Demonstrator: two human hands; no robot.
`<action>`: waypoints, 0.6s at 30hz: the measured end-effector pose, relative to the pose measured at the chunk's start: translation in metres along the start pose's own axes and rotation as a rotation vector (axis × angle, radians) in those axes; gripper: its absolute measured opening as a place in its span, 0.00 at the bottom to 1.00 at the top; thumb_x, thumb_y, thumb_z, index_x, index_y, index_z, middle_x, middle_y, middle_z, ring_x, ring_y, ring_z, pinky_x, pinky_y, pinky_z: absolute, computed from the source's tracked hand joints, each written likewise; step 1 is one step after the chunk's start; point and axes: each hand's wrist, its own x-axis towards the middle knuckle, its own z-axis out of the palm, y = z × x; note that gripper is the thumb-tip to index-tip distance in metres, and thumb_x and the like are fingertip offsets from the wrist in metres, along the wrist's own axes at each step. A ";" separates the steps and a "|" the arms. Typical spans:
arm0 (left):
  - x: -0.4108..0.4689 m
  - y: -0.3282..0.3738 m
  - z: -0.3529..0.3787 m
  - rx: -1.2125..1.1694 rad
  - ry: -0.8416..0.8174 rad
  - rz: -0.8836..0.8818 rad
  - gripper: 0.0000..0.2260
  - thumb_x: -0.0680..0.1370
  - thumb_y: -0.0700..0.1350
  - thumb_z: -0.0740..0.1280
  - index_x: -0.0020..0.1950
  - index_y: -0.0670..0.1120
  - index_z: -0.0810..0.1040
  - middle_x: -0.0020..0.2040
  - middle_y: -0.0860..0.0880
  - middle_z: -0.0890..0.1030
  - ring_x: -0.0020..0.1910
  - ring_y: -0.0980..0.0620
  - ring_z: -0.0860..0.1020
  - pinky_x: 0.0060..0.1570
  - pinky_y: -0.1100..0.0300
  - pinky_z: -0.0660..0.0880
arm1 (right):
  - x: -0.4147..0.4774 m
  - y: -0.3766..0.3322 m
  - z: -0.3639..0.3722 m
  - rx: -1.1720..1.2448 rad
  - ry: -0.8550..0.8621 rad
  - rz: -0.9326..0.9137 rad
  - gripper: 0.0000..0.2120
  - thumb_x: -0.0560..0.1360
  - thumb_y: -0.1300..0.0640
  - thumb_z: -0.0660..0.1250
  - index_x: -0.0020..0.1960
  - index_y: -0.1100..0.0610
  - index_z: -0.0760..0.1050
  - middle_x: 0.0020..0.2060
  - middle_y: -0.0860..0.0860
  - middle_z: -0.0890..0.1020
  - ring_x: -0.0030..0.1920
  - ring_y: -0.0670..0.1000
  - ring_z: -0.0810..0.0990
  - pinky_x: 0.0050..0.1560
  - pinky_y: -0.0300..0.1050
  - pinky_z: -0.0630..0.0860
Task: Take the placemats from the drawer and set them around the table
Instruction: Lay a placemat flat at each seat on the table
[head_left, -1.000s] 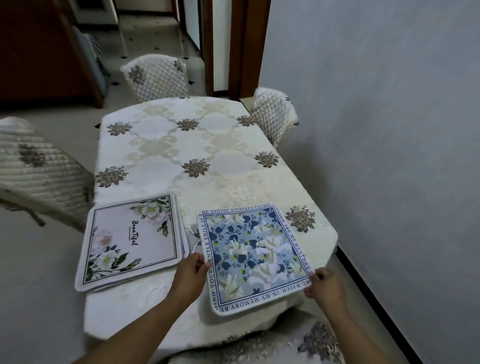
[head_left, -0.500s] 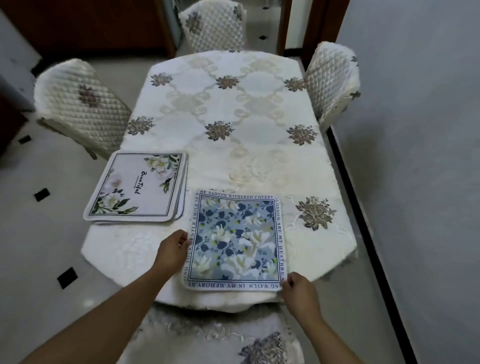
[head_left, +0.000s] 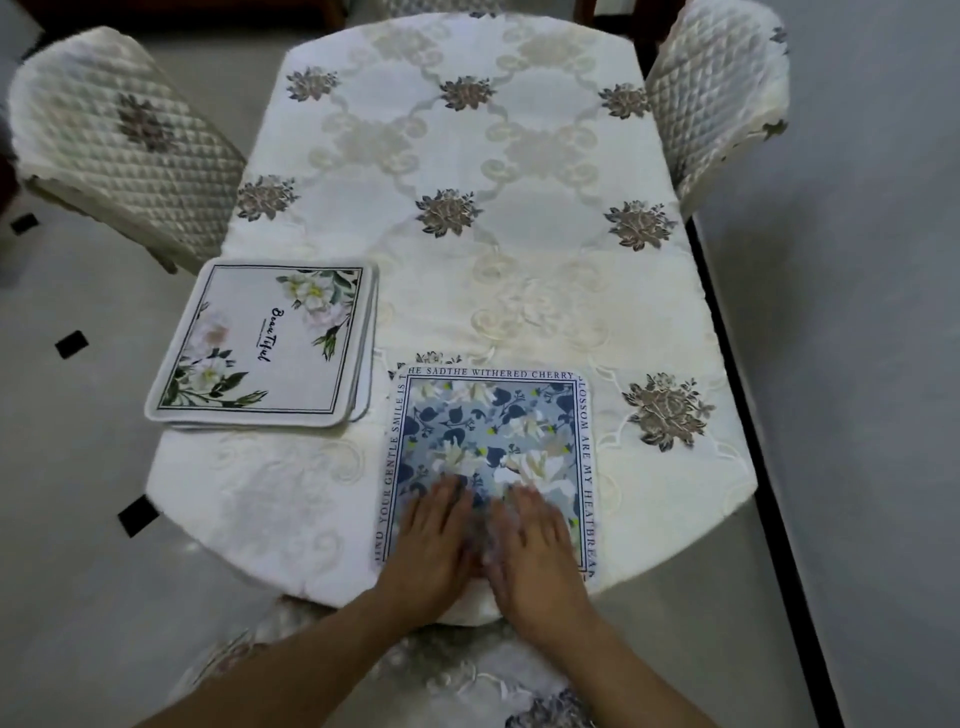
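Observation:
A blue floral placemat (head_left: 488, 431) with a text border lies flat at the near edge of the table (head_left: 519, 291), which wears a cream embroidered cloth. My left hand (head_left: 434, 540) and my right hand (head_left: 535, 545) rest palm down, side by side, on the mat's near half, fingers spread and slightly blurred. To the left lies a stack of white flower-printed placemats (head_left: 265, 343), untouched, near the table's left edge.
Quilted cream chairs stand at the left (head_left: 119, 145), the far right (head_left: 722, 98) and just below me (head_left: 415, 675). A grey wall (head_left: 857, 312) runs close along the table's right side. Pale tiled floor (head_left: 62, 415) lies to the left.
Both hands let go of the blue mat's near corners and moved inward onto its surface. The mat settled flat and square to the table edge. My view tilted down and closer.

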 end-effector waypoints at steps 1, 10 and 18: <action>-0.002 0.002 0.009 0.000 -0.038 0.026 0.28 0.78 0.49 0.60 0.76 0.39 0.61 0.76 0.39 0.61 0.76 0.40 0.59 0.71 0.40 0.57 | 0.005 -0.007 0.011 -0.011 -0.051 -0.041 0.30 0.78 0.46 0.56 0.76 0.57 0.59 0.76 0.59 0.63 0.77 0.60 0.58 0.72 0.58 0.54; -0.012 -0.038 0.003 0.057 -0.056 0.020 0.30 0.80 0.54 0.59 0.76 0.38 0.58 0.78 0.41 0.58 0.78 0.44 0.54 0.74 0.45 0.55 | -0.004 0.049 0.018 -0.065 -0.140 0.004 0.34 0.79 0.40 0.55 0.78 0.59 0.55 0.78 0.55 0.57 0.79 0.55 0.52 0.75 0.58 0.54; 0.031 -0.076 -0.014 -0.024 -0.051 0.047 0.28 0.82 0.51 0.52 0.77 0.37 0.54 0.78 0.39 0.54 0.78 0.43 0.50 0.75 0.45 0.51 | 0.031 0.067 -0.004 -0.002 -0.125 0.043 0.32 0.81 0.44 0.51 0.79 0.58 0.48 0.79 0.55 0.51 0.79 0.54 0.46 0.77 0.56 0.47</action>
